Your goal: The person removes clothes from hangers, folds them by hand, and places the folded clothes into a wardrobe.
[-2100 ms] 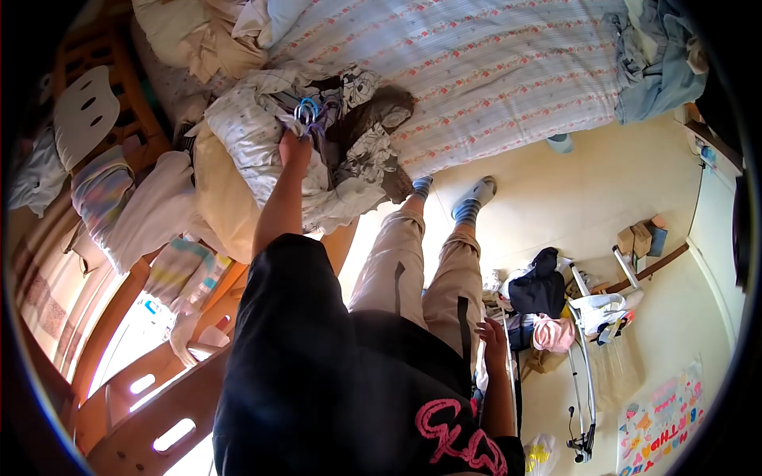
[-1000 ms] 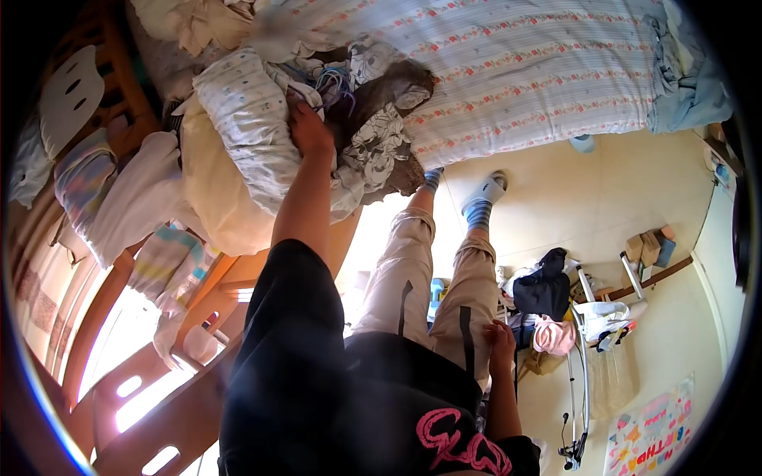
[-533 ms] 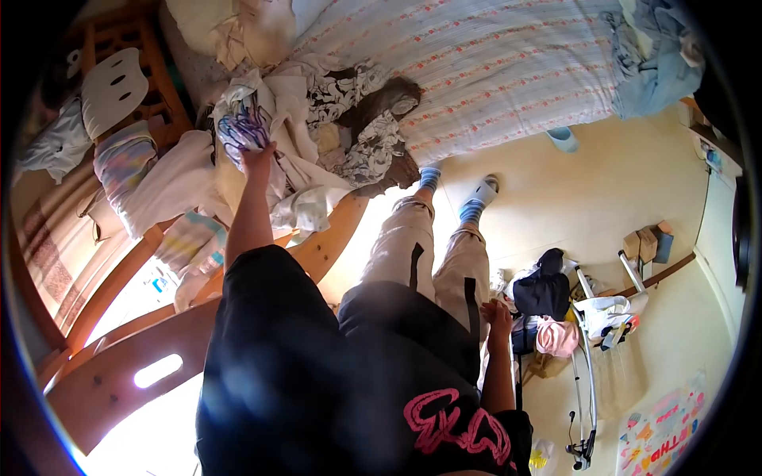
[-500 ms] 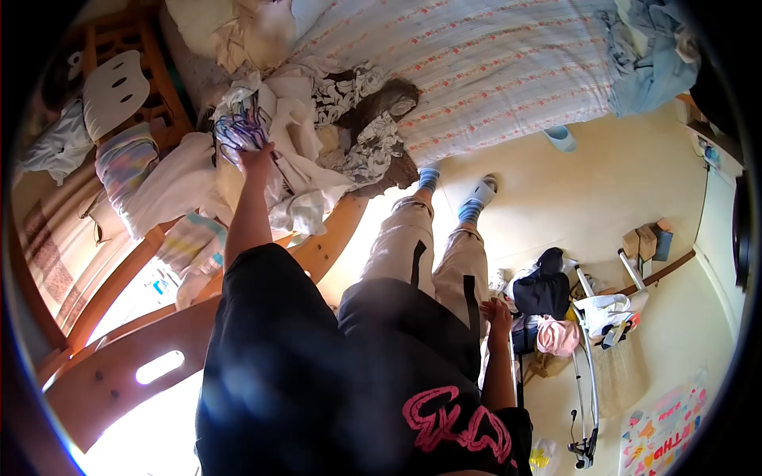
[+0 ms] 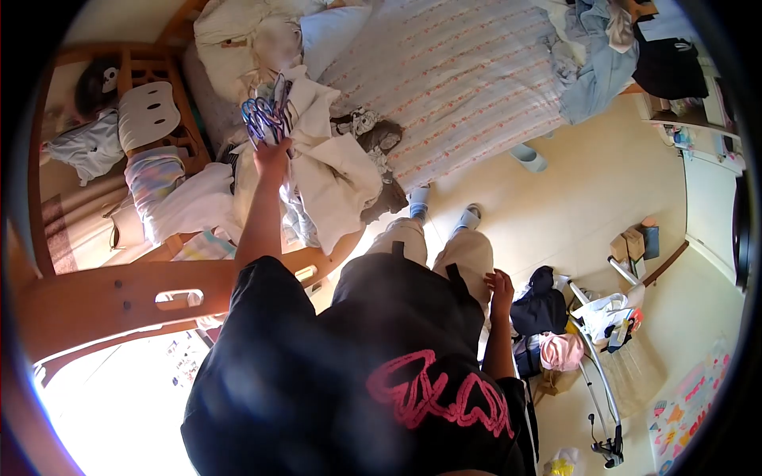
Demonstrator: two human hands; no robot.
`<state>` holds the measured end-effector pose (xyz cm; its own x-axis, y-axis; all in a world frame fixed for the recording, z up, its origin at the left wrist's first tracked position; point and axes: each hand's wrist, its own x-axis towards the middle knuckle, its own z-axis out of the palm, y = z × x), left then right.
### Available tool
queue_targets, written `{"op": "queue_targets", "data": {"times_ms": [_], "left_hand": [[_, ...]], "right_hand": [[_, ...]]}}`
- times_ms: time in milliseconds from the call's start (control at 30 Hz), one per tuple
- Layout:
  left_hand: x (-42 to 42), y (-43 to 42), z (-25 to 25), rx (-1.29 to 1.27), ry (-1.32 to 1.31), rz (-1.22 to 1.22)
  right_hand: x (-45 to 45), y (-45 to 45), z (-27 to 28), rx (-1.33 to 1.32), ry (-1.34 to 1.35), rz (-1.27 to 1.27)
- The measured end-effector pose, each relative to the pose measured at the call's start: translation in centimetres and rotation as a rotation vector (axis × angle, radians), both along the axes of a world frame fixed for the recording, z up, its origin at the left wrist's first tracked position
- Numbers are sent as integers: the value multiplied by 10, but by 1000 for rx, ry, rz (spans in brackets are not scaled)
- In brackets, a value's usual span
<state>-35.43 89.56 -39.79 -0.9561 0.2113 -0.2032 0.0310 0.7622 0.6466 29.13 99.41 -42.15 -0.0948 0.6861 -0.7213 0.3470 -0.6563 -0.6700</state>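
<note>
My left hand (image 5: 273,155) is closed around a bunch of thin clothes hangers (image 5: 266,117), blue and purple in colour. It is over a heap of white clothes (image 5: 337,178) at the edge of the bed. Beside the heap lies a brown and patterned garment (image 5: 381,143), partly covered by white cloth. My right hand (image 5: 499,292) hangs at my side by the trouser leg, its fingers loosely bent and apart, with nothing seen in them.
The bed has a striped floral sheet (image 5: 452,87), with blue jeans (image 5: 599,67) on its far right. A wooden rail (image 5: 119,305) curves along my left. On my right stands a metal-framed rack (image 5: 595,373) with clothes and bags. A slipper (image 5: 528,157) lies on the floor.
My left hand has lifted the hangers farther over the bed. White cloth in the heap has shifted and covers more of the patterned garment. The whole view has turned slightly.
</note>
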Motion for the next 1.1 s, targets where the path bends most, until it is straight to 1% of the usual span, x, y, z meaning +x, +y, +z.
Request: {"op": "queue_targets", "data": {"times_ms": [67, 100, 200, 267, 300, 367, 400, 433, 467, 500, 533, 567, 600, 667, 700, 733, 767, 800, 833, 933, 967, 1000, 1033, 1067, 1100], "left_hand": [[11, 10, 39, 92, -109, 37], [18, 20, 63, 143, -161, 53], [49, 45, 136, 477, -285, 29], [72, 61, 182, 723, -451, -1], [94, 77, 211, 806, -424, -3], [108, 87, 236, 856, -438, -55], [117, 93, 250, 880, -445, -80], [140, 110, 273, 907, -392, -140], [149, 117, 282, 911, -326, -212], [147, 120, 284, 883, -308, -268], [149, 125, 293, 889, -305, -316], [151, 131, 303, 895, -301, -365], [181, 148, 331, 1022, -432, -361], [191, 159, 351, 1017, -424, -212], [194, 164, 359, 1103, -537, -176], [203, 171, 370, 1202, -716, -262], [202, 174, 373, 1238, -824, -350], [197, 172, 373, 1272, -930, -440], [199, 171, 372, 1300, -946, -446], [237, 192, 387, 1254, -798, -502], [255, 204, 391, 1215, -690, -470], [271, 215, 393, 1188, -587, -428], [272, 217, 390, 1106, -516, -504], [272, 219, 387, 1019, -447, -576], [280, 225, 389, 1006, -475, -589]], "right_hand": [[-3, 8, 4, 89, 38, 3], [-4, 16, 10, 72, 40, 7], [-23, 44, 36, 37, 130, -37], [-44, 71, 57, 103, 205, 46], [-60, 87, 71, 155, 230, 110], [-97, 115, 105, 228, 415, 181], [-116, 128, 114, 322, 437, 296], [-139, 141, 144, 407, 432, 398], [-161, 152, 176, 562, 457, 485], [-177, 165, 196, 688, 474, 594], [-193, 176, 212, 771, 549, 631], [-204, 186, 232, 813, 570, 652], [-213, 196, 239, 926, 536, 667], [-220, 220, 229, 722, 581, 632], [-212, 231, 214, 656, 536, 659], [-198, 244, 195, 592, 494, 688], [-184, 256, 178, 529, 454, 715], [-168, 264, 163, 605, 394, 663], [-150, 273, 153, 677, 336, 611], [-110, 305, 152, 721, 376, 565], [-105, 318, 156, 708, 410, 547], [-100, 331, 171, 693, 444, 529], [-95, 342, 189, 673, 476, 512], [-92, 349, 216, 745, 507, 478], [-92, 354, 253, 817, 535, 441]]}}
